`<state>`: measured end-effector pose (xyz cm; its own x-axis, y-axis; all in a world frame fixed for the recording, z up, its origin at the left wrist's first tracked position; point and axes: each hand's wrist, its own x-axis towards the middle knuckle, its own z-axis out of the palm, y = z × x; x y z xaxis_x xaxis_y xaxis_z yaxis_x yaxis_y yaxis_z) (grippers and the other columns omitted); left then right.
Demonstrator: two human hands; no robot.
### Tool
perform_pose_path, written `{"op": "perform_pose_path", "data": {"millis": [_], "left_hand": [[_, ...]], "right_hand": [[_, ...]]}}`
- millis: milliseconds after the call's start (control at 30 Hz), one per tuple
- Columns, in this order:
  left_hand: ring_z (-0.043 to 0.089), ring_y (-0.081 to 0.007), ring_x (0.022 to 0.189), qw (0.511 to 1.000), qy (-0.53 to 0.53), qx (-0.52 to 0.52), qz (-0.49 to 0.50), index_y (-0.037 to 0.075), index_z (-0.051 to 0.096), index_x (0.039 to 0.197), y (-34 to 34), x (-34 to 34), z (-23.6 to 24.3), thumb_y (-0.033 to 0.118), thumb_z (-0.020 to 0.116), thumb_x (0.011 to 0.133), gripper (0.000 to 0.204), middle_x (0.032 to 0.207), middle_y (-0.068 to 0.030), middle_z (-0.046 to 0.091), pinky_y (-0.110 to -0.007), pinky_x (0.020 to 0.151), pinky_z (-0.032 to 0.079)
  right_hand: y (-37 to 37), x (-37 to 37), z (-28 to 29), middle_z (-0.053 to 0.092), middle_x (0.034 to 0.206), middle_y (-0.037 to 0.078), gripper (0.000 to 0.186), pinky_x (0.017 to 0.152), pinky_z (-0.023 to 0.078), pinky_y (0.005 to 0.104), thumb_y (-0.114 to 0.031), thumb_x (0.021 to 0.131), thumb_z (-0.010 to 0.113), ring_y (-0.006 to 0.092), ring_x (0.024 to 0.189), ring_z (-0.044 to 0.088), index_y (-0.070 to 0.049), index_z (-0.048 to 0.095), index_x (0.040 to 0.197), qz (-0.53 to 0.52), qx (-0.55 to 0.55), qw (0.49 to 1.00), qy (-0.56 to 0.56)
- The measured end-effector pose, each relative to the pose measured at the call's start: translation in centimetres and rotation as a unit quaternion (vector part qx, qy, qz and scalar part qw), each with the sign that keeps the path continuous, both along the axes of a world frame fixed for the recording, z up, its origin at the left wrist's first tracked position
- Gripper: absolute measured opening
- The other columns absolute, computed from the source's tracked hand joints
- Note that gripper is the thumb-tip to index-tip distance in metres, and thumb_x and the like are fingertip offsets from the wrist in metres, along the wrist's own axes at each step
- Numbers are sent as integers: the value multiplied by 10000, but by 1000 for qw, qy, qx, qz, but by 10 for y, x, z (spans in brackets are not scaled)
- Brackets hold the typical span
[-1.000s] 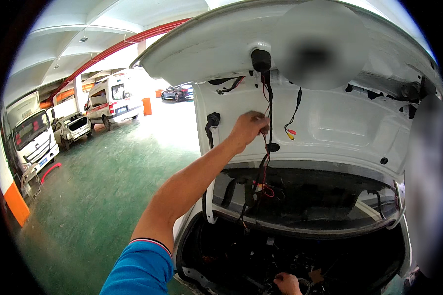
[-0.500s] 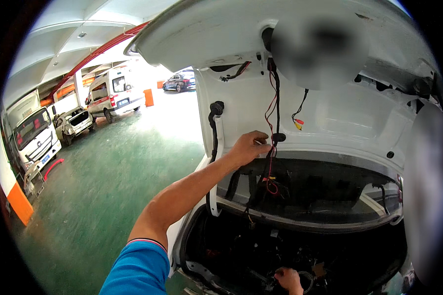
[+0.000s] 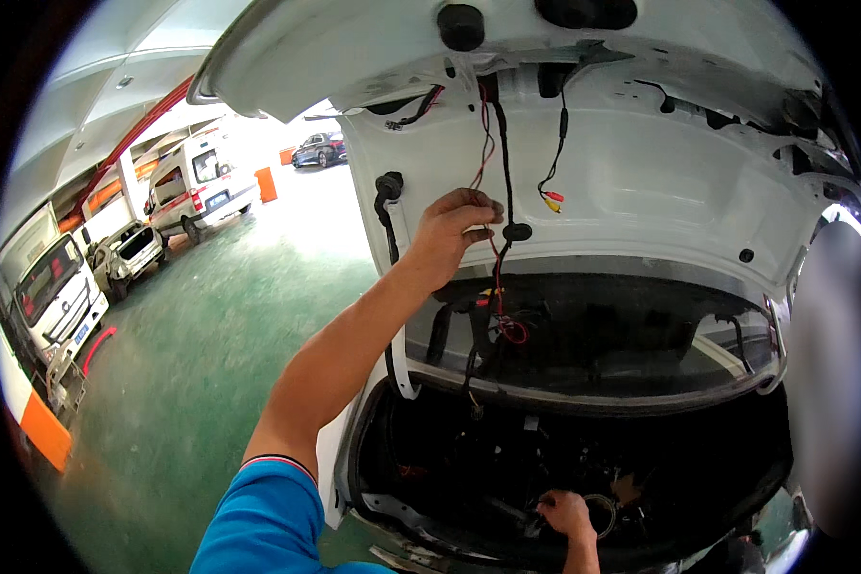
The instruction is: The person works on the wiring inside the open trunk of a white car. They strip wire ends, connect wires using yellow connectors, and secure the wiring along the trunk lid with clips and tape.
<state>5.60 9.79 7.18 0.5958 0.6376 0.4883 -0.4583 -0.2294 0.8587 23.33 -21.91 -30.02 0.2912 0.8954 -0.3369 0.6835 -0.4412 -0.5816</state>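
My left hand (image 3: 447,234) is raised before the open white trunk lid (image 3: 631,201), fingers pinched on a thin red-and-black wire (image 3: 488,148). Above the hand this wire runs up to an opening in the lid; below it, the wire drops to a red loop (image 3: 514,332) in front of the rear glass. Beside my fingertips hangs a black wiring harness (image 3: 507,163) with a round rubber grommet (image 3: 517,232). My right hand (image 3: 565,513) is low, over the dark trunk (image 3: 421,430), its fingers curled; anything inside them is too small to make out. A coiled pale cable (image 3: 601,517) lies next to it.
Red and yellow plugs (image 3: 552,201) dangle from the lid to the right. A black cable tube (image 3: 388,215) runs down the lid's left side. Left, across the green floor (image 3: 191,354), stand a white truck (image 3: 62,292), a damaged car (image 3: 129,251) and a white van (image 3: 201,187).
The view has shifted, showing more of the lid's upper part. My left hand has risen along the harness and now pinches the red-and-black wire above the grommet. My right hand stays low in the trunk.
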Motion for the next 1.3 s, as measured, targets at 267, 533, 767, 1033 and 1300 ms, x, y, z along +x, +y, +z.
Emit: {"op": "perform_pose_path", "data": {"millis": [267, 533, 767, 1033, 1300], "left_hand": [[638, -236, 1022, 964, 245, 41, -93, 21, 585, 1162, -56, -10, -40, 232, 511, 1020, 265, 1020, -112, 662, -381, 886, 492], [623, -200, 893, 834, 377, 397, 67, 60, 674, 1065, -63, 0, 10, 398, 442, 1045, 411, 901, -65, 669, -363, 813, 489], [653, -182, 683, 985, 164, 25, -43, 21, 640, 914, -70, 1, 58, 424, 467, 1029, 453, 751, -114, 663, -300, 649, 525], [668, -284, 657, 983, 171, -49, -33, -3, 571, 928, -32, 1, 11, 385, 424, 1045, 431, 731, -149, 661, -379, 667, 545], [647, -242, 717, 986, -15, -159, -42, 62, 597, 927, -21, 4, 6, 443, 489, 1021, 407, 719, -84, 633, -375, 670, 537]], "right_hand": [[5, 2, 3, 725, 951, 130, 287, 817, 535, 452, -289, 839, 707, 318, 931, 677, -106, 734, 1059, 2, -26, 1000, 9], [9, -2, 6, 721, 993, 145, 330, 842, 530, 435, -298, 836, 699, 330, 947, 672, -109, 723, 1105, 1, -45, 999, 25], [4, -5, 5, 721, 989, 121, 298, 816, 541, 453, -313, 869, 698, 316, 936, 670, -139, 731, 1109, 11, -34, 999, -11], [-1, -4, -7, 723, 971, 114, 268, 790, 548, 468, -303, 885, 692, 322, 918, 672, -135, 737, 1089, -3, -2, 1000, -6], [-5, -7, 9, 719, 975, 124, 313, 783, 544, 485, -330, 890, 673, 337, 905, 672, -152, 706, 1146, 3, 8, 1000, -7]]}}
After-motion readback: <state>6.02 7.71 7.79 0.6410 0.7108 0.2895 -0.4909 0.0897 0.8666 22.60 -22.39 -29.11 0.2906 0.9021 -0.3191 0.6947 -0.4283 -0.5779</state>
